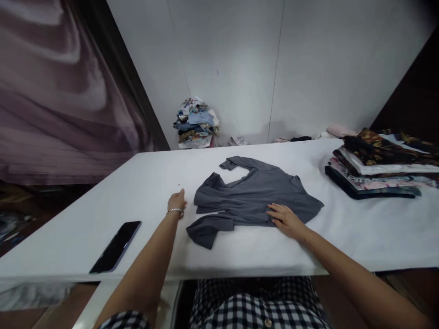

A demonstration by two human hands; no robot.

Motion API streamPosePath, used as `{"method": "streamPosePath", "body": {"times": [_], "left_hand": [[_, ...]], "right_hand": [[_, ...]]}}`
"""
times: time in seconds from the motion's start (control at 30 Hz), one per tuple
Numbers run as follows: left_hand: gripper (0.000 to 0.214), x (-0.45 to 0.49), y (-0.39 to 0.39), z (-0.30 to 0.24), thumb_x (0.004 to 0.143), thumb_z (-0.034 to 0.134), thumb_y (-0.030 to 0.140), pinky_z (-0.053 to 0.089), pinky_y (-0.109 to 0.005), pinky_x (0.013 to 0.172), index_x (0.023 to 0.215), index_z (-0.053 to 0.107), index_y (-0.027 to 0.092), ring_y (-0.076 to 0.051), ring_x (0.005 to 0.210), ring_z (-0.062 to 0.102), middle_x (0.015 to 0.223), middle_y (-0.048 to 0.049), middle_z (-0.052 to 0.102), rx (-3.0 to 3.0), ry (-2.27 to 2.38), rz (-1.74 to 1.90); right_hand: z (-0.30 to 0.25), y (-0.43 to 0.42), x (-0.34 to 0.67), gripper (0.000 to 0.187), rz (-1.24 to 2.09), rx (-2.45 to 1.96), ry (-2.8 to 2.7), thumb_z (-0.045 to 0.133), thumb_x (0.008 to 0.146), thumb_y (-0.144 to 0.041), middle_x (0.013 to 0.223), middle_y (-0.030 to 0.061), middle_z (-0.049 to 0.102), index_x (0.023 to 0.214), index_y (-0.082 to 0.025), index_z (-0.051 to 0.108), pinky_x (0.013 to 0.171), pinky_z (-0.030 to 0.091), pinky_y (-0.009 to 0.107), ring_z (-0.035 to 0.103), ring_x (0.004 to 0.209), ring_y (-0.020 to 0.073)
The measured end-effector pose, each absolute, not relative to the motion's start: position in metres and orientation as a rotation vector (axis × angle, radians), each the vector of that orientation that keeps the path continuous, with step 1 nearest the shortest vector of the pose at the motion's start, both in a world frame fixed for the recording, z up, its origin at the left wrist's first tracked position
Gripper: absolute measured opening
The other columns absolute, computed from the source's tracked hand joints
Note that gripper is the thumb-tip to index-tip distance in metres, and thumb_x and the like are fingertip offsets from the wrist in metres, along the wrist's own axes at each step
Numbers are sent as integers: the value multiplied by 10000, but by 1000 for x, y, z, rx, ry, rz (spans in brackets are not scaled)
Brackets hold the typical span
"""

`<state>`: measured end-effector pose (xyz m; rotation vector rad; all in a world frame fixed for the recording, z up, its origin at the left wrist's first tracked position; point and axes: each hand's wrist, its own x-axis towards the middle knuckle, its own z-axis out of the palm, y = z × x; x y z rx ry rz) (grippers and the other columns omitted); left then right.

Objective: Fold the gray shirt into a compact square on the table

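Note:
A dark grey short-sleeved top [247, 194] lies spread on the white table, its neckline toward the left and one sleeve folded out near the front. My right hand [286, 220] rests flat on the near edge of the fabric, fingers spread. Just left of the garment, my left hand [177, 202], with a bracelet at the wrist, is on or close above the tabletop. It is apart from the cloth and holds nothing visible; its fingers are loosely bent and partly hidden.
A black phone [115, 246] lies at the front left of the white table [151, 178]. Folded clothes [380, 171] are stacked at the right. Another clothes pile [196, 123] stands by the back wall. A mauve curtain [58, 91] hangs at the left.

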<state>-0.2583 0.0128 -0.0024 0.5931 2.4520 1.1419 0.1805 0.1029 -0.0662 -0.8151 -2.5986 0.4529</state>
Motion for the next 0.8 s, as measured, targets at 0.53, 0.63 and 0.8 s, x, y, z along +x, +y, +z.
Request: {"method": "streamPosePath", "body": {"times": [0.53,0.63,0.8], "left_hand": [[193,-238,-21,13,734,616,336,476,-328,750,839,669,183,-282,924,653,949,-107,713,1171,2483,419],[355,-249,-16,19,814,523,459,466,-375,797,971,666,174,-316,1001,626,1045,-140,690,1212,2676,288],[464,-260,38,14,867,462,470,440,-344,910,1173,597,149,-273,1128,568,1232,-150,607,1392,2626,498]], "right_hand": [[-25,79,199,315,1276,-789,-2400,492,650,-118,1131,49,679,821,-229,732,975,450,385,603,1094,238],[-12,107,185,292,1275,-940,-2344,507,720,-196,1072,47,701,909,-222,727,939,480,383,639,1015,235],[0,187,133,345,835,-1162,-2316,519,801,-295,936,77,725,1074,-176,693,831,522,391,669,861,249]]}}
